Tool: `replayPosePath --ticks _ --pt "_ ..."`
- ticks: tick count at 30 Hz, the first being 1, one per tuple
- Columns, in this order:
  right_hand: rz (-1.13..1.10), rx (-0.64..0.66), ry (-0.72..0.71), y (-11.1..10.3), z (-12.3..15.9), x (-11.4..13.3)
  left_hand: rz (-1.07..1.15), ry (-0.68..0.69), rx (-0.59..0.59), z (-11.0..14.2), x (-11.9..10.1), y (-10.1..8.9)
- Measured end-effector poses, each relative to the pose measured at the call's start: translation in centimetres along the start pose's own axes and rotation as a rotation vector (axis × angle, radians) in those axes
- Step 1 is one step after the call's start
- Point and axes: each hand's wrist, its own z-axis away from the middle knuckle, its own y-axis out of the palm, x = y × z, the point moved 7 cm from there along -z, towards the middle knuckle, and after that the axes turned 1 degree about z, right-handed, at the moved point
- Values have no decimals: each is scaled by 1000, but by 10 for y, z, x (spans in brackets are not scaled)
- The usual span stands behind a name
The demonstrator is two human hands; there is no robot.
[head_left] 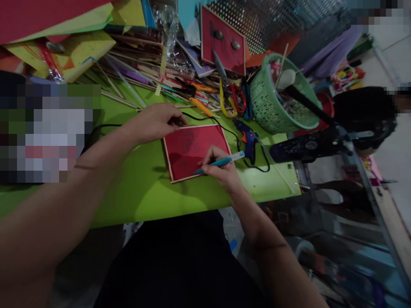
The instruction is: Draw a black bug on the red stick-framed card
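A red panel (pixel 180 158) with thin pale strips along its edges lies on the green tabletop (pixel 135 188), dark sketched lines on its surface. My right hand (pixel 221 169) is closed around a teal pen (pixel 221 161), whose clear end points up to the right. Its tip is low over the panel's near part; whether it touches I cannot tell. At the panel's far left corner rests my left hand (pixel 160 120), its fingers bent but apart, with the fingertips at the edge strip.
Beyond the panel lie a blue glue gun (pixel 248 139) with a black cord, red-handled scissors (pixel 237 98), an orange cutter (pixel 201 107) and many thin sticks (pixel 135 64). A green basket (pixel 272 102) stands at the right. Another red panel (pixel 224 42) leans behind.
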Motion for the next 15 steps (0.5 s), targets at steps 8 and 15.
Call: replayPosePath --ticks 8,15 --pt "-22 -53 4 -5 5 -1 32 -14 -4 0 3 0" --pt "-8 -34 -16 -4 4 -3 11 -12 12 1 -1 -1"
